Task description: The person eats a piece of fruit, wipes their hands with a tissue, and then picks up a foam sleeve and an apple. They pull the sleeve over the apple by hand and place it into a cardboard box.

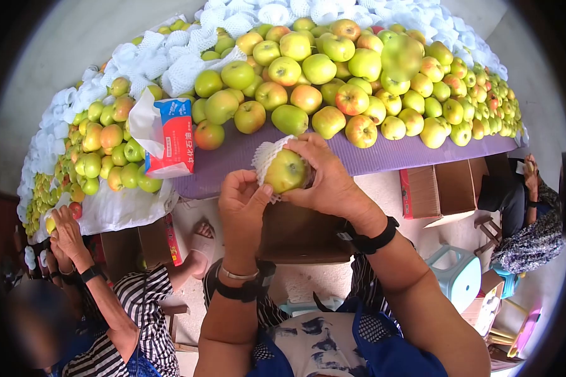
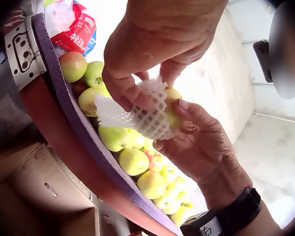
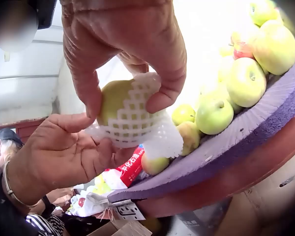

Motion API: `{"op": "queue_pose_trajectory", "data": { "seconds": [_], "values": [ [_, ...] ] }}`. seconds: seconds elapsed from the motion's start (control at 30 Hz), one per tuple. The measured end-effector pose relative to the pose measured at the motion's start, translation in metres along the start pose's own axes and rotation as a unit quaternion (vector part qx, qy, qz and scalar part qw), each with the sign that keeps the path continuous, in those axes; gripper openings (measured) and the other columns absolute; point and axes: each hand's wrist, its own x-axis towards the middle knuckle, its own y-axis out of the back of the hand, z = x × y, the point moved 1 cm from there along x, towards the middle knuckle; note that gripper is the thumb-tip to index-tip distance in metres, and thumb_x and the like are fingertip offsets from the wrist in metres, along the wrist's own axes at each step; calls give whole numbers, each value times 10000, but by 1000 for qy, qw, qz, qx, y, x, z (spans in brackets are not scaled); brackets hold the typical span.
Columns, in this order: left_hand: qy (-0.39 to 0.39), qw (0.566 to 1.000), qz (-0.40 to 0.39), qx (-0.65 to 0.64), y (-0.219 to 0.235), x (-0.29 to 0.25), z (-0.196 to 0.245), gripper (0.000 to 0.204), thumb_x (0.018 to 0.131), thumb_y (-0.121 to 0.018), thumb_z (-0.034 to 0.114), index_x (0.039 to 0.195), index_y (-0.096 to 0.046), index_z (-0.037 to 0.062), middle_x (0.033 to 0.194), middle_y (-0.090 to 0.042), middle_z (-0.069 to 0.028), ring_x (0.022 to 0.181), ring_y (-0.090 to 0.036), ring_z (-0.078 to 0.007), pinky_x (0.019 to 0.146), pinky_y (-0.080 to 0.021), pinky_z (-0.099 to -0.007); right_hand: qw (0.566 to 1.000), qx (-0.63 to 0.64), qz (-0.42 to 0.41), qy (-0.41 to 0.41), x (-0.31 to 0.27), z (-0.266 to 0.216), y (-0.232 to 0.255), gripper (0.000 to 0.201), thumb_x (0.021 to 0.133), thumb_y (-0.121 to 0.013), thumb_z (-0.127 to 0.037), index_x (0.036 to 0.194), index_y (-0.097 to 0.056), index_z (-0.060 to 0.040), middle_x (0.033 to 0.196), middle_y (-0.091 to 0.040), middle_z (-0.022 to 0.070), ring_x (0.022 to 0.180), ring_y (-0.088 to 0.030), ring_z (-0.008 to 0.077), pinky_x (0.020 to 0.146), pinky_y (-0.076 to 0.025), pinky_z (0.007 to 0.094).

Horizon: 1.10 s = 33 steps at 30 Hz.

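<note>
Between the two hands is a yellow-green apple point(image 1: 287, 169), partly covered by a white foam net sleeve point(image 1: 266, 154). The left hand point(image 1: 241, 204) holds the sleeve from the left, its thumb at the apple's lower edge. From the right, the right hand point(image 1: 324, 173) grips the apple with fingers over the top and thumb below. In the left wrist view, the net point(image 2: 152, 110) wraps one side of the apple, leaving bare skin point(image 2: 173, 109) toward the right hand. The right wrist view shows a loose end of the net point(image 3: 167, 138) hanging past the apple.
Many apples point(image 1: 319, 69) are heaped on a purple padded table point(image 1: 239, 147), with white foam nets point(image 1: 160, 56) piled behind. A red and blue tissue packet point(image 1: 178, 138) stands at left. Cardboard boxes point(image 1: 456, 188) and a pale blue stool point(image 1: 454, 276) are below. Other people sit at both sides.
</note>
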Motion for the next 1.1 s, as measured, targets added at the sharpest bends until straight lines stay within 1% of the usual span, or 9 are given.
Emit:
{"op": "queue_pose_trajectory", "data": {
  "seconds": [0.17,0.3,0.43,0.67,0.83,0.9,0.93,0.97,1.1],
  "values": [
    [16,965,-2,261,28,1,-7,83,847,-481,43,815,-550,8,802,-560,-54,703,-512,-135,633,-417,-258,995,-69,33,58,1,-4,-8,617,553,-788,-172,1059,-473,-14,1062,-456,193,988,-454,364,864,-393,395],
    [-278,808,-100,509,33,-2,-3,320,883,-453,267,894,-557,-36,875,-505,-214,788,-491,-354,697,-383,-428,990,-87,96,57,-11,6,-21,680,572,-764,-295,1092,-429,-10,1079,-431,227,1001,-420,410,881,-372,424],
    [-59,958,-125,251,54,16,-23,411,878,-479,329,1072,-493,-34,942,-476,-130,889,-496,-233,765,-410,-346,989,-36,112,87,-10,6,-26,684,506,-733,-140,1082,-404,29,1124,-375,233,975,-425,401,769,-436,431],
    [-25,980,-95,174,18,9,-14,457,884,-475,280,1231,-379,-2,1040,-485,-138,975,-502,-267,839,-415,-365,985,-7,85,148,-11,0,-23,672,532,-693,-51,1138,-405,-43,1130,-368,216,1013,-423,364,790,-439,389],
    [-419,638,-255,594,39,33,-27,396,887,-475,250,1206,-420,23,973,-514,-155,904,-525,-341,819,-427,-410,974,120,180,65,-10,15,-25,615,571,-694,-46,1125,-428,-55,1108,-409,159,1026,-442,331,875,-390,379],
    [-103,930,-204,289,29,18,-23,360,850,-491,125,1186,-430,12,1062,-499,-150,987,-507,-318,852,-439,-434,977,168,134,5,-14,21,-24,458,646,-689,-15,1056,-488,-51,990,-499,87,901,-520,212,788,-443,312],
    [41,984,-145,-91,20,15,-22,355,832,-500,62,1176,-434,7,1106,-492,-148,1028,-498,-306,868,-446,-446,967,224,110,-40,-14,18,-22,412,683,-668,13,1051,-490,-41,957,-514,59,866,-527,145,738,-459,284],
    [81,949,-97,-289,12,6,-15,359,814,-508,-1,1166,-439,1,1150,-485,-146,1070,-489,-294,885,-452,-458,971,206,121,-24,-14,21,-20,346,722,-625,47,1034,-506,-44,943,-523,40,874,-523,113,738,-462,261],
    [56,979,-103,-164,-10,5,0,529,821,-542,73,1277,-277,33,1196,-440,-143,1083,-494,-267,857,-488,-408,930,339,124,-67,-12,24,-19,225,746,-586,68,940,-529,-31,838,-523,7,788,-507,59,678,-445,203]
  ]
}}
